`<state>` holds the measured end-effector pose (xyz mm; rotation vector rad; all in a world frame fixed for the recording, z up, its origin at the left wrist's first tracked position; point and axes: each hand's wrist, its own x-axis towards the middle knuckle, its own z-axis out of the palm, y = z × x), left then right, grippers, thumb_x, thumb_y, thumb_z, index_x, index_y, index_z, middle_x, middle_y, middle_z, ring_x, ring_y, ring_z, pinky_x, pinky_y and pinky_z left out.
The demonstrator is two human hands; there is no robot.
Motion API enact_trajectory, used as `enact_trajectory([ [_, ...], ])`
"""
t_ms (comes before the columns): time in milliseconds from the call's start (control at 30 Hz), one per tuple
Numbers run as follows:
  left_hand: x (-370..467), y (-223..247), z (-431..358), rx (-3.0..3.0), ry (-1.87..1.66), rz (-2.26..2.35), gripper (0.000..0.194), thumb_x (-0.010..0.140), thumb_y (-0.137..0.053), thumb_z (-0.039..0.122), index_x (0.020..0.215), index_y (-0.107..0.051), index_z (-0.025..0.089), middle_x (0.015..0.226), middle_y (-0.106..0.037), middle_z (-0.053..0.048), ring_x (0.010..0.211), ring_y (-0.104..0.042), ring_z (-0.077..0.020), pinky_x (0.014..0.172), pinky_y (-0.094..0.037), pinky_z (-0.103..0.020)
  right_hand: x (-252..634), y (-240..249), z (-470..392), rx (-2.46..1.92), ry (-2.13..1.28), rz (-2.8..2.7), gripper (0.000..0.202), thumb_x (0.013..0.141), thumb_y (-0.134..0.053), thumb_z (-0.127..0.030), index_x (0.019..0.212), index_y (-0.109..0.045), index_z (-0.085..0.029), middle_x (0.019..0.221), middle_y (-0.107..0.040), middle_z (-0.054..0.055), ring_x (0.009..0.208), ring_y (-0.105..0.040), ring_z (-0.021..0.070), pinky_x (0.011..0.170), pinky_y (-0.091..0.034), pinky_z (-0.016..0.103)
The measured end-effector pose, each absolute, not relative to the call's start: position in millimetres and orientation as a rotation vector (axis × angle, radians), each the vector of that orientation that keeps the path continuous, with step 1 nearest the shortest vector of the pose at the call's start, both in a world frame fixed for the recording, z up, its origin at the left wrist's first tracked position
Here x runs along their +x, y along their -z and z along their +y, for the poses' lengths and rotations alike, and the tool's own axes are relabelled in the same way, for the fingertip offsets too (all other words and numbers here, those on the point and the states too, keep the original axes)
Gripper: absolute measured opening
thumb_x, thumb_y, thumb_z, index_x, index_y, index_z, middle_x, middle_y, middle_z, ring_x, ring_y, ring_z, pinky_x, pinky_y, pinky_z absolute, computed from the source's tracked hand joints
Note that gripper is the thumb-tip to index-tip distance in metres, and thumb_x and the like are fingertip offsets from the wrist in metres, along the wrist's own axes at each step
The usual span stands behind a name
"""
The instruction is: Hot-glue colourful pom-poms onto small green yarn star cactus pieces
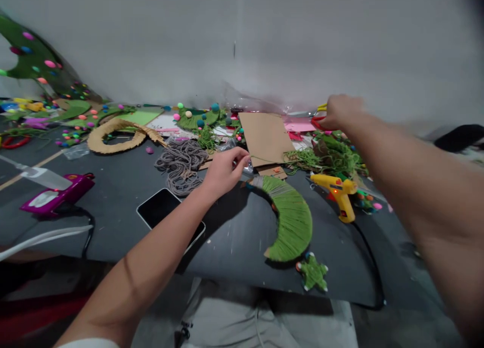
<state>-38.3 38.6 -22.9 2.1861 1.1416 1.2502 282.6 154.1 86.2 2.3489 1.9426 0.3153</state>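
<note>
My left hand (229,171) is closed in a pinch just above the tip of a green yarn-wrapped crescent (293,219); what it pinches is too small to make out, though a thin strand seems to run from it. My right hand (340,111) reaches to the back right, its fingers round the red-and-yellow handles (318,121) of what look like scissors. The crescent lies flat on the dark table (234,247), with grey yarn round its upper end. Below it sits a green star (313,273) with small balls at its points.
A yellow glue gun (338,189) with a black cord lies right of the crescent. Left are a phone (159,207), grey yarn (183,161), a purple glue gun (56,194) and a tan ring (109,145). Cardboard (266,136) and green yarn (336,154) lie behind.
</note>
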Motion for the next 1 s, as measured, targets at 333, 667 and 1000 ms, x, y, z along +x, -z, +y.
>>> enact_trajectory([
  [333, -38, 26, 40, 2.12, -1.332, 1.155, 0.018, 0.094, -0.059, 0.027, 0.082, -0.07, 0.02, 0.075, -0.071, -0.002, 0.066, -0.062, -0.015, 0.066, -0.044, -0.027, 305, -129, 112, 1.833, -0.548, 2.037, 0.062, 0.087, -0.064, -0.06, 0.124, -0.07, -0.012, 0.122, -0.071, 0.018, 0.122, -0.059, 0.0218, 0.078, -0.029, 0.04],
  [667, -38, 26, 40, 2.075, -1.384, 1.154, 0.019, 0.095, -0.059, 0.031, 0.084, -0.071, 0.019, 0.077, -0.073, -0.003, 0.069, -0.064, -0.0163, 0.067, -0.046, -0.028, 277, -115, 81, 1.481, -0.54, 2.207, 0.062, 0.074, -0.085, -0.05, 0.125, -0.071, -0.019, 0.119, -0.073, 0.013, 0.117, -0.06, 0.022, 0.084, -0.029, 0.037],
  [1000, -38, 28, 42, 2.074, -1.379, 1.168, 0.019, 0.093, -0.059, 0.029, 0.08, -0.069, 0.019, 0.074, -0.071, -0.002, 0.066, -0.061, -0.0155, 0.066, -0.044, -0.028, 309, -133, 99, 1.631, -0.568, 2.13, 0.063, 0.071, -0.085, -0.054, 0.124, -0.071, -0.021, 0.117, -0.073, 0.013, 0.111, -0.063, 0.0244, 0.08, -0.033, 0.036],
])
